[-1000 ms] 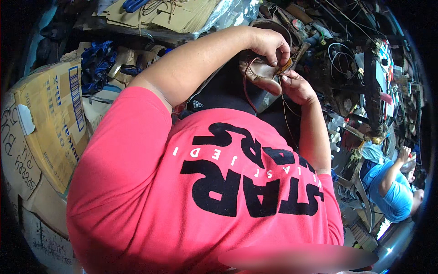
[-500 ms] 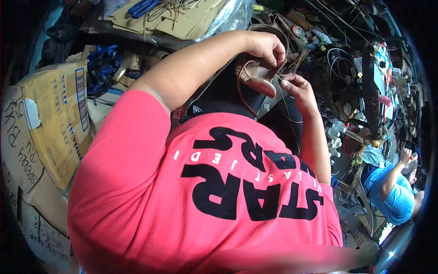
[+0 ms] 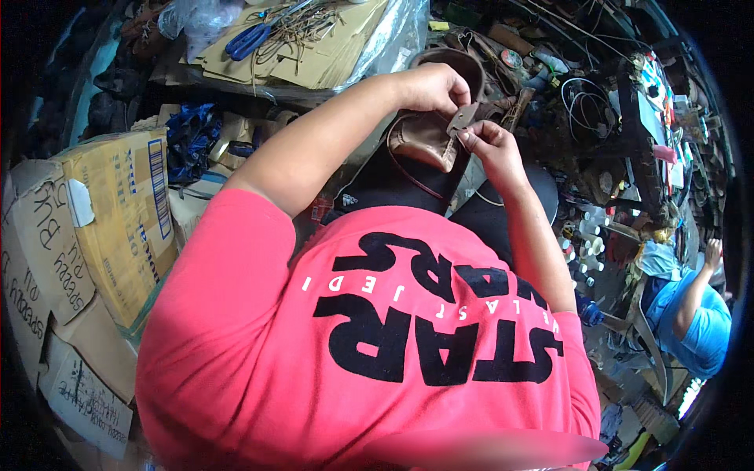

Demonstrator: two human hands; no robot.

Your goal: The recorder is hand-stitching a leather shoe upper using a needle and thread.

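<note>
- Above the person's lap, over the dark trousers (image 3: 408, 184), a brown leather shoe (image 3: 424, 137) is held up, and everything below is placed from that shoe.
- Left hand (image 3: 428, 88) is curled closed at the shoe's top edge, its fingers pinching a small flat grey-brown leather tab (image 3: 462, 119) that sticks out to the shoe's right.
- Right hand (image 3: 491, 149) sits just right of the shoe, thumb and fingertips pinched narrow against the lower edge of the same tab; whether it also holds a needle I cannot tell.
- A thin dark red cord (image 3: 408, 169) loops out from under the shoe and trails down across the trousers.
- Risk, as I judge it: the tab is gripped only by fingertips, so a tug on the cord could pull it askew or out of both pinches.
- The slack loop below the shoe could snag on a knee or knot itself, jerking the work.
- If the left hand shifts, the shoe, which seems to rest on little else, could tip into the lap.
- Far above and left of the shoe lie blue-handled scissors (image 3: 250, 39) on flattened brown cardboard (image 3: 330, 47); right of the shoe is a crowded clutter of wires and tools (image 3: 585, 98), where a dropped tab would be hard to find.
- Well below right of the shoe, another person in a blue shirt (image 3: 699, 330) works apart.
</note>
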